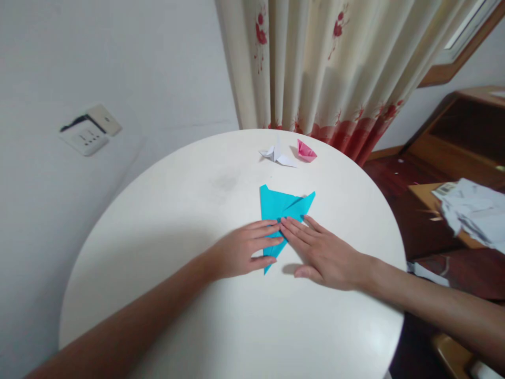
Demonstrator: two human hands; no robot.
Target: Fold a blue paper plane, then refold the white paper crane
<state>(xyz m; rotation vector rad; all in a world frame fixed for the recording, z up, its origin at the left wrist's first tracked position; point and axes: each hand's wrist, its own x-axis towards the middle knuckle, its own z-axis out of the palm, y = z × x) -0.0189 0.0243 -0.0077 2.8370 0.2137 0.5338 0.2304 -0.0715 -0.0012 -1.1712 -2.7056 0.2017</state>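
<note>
A partly folded sheet of turquoise paper [281, 206] lies flat near the middle of a round white table [189, 210]. My left hand [244, 251] rests palm down on the paper's lower left part, fingers stretched out. My right hand [319, 248] lies flat on its lower right part, and its fingertips meet those of the left hand over the paper. Both hands press the paper against the tabletop; neither one grips it. The paper's lower point pokes out between the two hands.
At the table's far edge sit a white folded paper figure [278, 154] and a small pink folded paper piece [305, 151]. A flowered curtain [335, 68] hangs behind. Crumpled white papers [471, 210] lie on wooden furniture at the right. A wall socket [89, 131] is at the left.
</note>
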